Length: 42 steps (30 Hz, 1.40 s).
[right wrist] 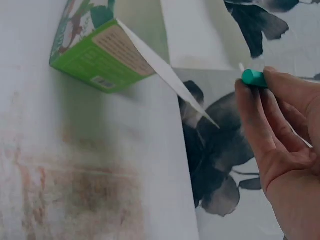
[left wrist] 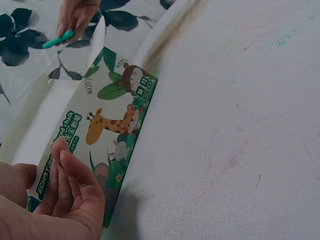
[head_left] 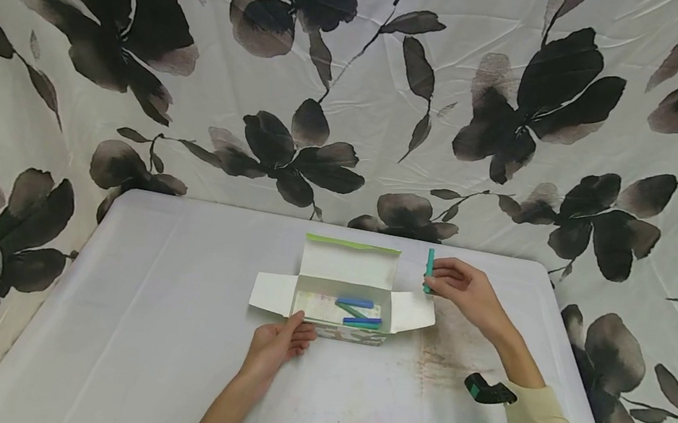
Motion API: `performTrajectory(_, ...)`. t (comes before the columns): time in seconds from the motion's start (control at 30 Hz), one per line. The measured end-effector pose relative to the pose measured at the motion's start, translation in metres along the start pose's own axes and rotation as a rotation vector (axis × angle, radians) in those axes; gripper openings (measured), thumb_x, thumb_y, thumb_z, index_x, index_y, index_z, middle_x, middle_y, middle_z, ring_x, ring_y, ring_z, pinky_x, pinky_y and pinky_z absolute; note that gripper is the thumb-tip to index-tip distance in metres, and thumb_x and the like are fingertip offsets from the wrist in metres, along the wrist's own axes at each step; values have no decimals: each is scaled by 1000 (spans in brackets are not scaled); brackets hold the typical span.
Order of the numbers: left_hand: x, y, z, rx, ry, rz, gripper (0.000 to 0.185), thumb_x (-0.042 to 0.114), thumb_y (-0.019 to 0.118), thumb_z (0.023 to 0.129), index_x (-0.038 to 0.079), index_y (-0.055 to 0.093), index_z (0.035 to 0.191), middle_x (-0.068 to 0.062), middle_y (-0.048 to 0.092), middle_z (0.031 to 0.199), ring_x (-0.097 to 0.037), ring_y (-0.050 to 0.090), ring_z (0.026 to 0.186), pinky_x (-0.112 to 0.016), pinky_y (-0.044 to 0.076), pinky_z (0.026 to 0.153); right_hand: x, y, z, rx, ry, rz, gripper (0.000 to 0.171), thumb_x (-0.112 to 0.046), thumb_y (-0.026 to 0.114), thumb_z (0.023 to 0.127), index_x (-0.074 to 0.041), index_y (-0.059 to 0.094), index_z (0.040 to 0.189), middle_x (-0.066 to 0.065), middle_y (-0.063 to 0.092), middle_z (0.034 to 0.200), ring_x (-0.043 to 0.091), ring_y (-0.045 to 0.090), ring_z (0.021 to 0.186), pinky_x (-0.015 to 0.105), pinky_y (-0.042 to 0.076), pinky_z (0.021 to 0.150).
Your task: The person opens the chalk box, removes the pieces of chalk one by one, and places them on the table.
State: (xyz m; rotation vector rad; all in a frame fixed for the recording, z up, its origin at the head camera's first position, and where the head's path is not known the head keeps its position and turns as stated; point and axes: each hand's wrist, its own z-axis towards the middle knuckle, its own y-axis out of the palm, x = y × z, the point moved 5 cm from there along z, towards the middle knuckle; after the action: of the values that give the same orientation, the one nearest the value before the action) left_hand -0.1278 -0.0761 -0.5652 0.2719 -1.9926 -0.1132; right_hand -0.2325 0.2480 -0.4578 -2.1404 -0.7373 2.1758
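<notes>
An open cardboard chalk box [head_left: 353, 335] with animal drawings on its front stands on the table, lid and side flaps spread. My left hand [head_left: 278, 346] holds its front wall at the left corner, thumb at the rim and fingers against the printed face [left wrist: 112, 125]. Up beyond the right flap, my right hand [head_left: 470, 293] pinches a teal chalk stick [head_left: 429, 269] between thumb and fingers, held upright in the head view. Its round end [right wrist: 247, 77] shows in the right wrist view. Inside the box lie several sticks, among them a blue chalk [head_left: 354, 302] and a green chalk [head_left: 350, 310].
The white tabletop [head_left: 167, 303] carries a brownish smudge [head_left: 457, 346] right of the box and faint coloured marks in front. Behind the table's far edge hangs a floral cloth [head_left: 395, 103]. The right flap [head_left: 412, 312] sticks out below my right hand.
</notes>
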Motion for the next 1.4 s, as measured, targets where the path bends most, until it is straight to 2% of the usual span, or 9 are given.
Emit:
performTrajectory(0.23,0,-1,-1,-10,-3,1,49,34,59,106,-14,68,113,-13,76,99,-8,64,76,-18,54,66,15,-16,-5,97,10,99,46,-16,69,101,5,52,138,5,65,118,8,71,100,34,58,93)
performTrajectory(0.53,-2,-2,-1,-15,-4,-6,49,33,59,107,-14,68,114,-12,76,99,-8,64,76,-18,54,65,43,-29,-16,171,56,76,51,-20,69,101,6,49,141,1,64,115,4,70,97,38,57,96)
performTrajectory(0.83,-3,-2,0,-15,-1,7,52,37,60,106,-14,69,114,-10,76,97,-8,64,76,-19,54,66,75,-30,-31,216,150,62,58,-21,70,101,7,47,145,18,62,128,2,69,95,31,57,94)
performTrajectory(1.13,-2,-1,0,-13,7,2,51,37,62,105,-13,69,112,-11,76,97,-9,65,77,-18,54,66,105,-22,-39,216,226,40,54,-17,70,100,11,49,142,28,62,128,5,70,95,29,59,88)
performTrajectory(1.2,-2,-2,1,-10,6,-6,50,36,61,105,-13,69,110,-11,76,96,-10,66,77,-18,54,66,108,-19,-38,207,239,2,53,-15,70,100,12,49,141,28,63,127,6,70,95,28,60,87)
performTrajectory(1.3,-2,-2,2,-11,6,-8,49,35,61,105,-14,69,110,-11,76,95,-11,66,78,-18,55,66,110,-15,-37,209,249,-138,49,-16,71,100,12,54,136,25,68,120,11,71,93,25,59,83)
performTrajectory(1.4,-3,-2,2,-16,2,-9,50,36,61,105,-13,69,110,-11,75,96,-11,66,78,-18,54,66,107,-13,-36,209,233,-287,45,-16,72,98,13,59,130,22,71,111,22,72,93,30,59,82)
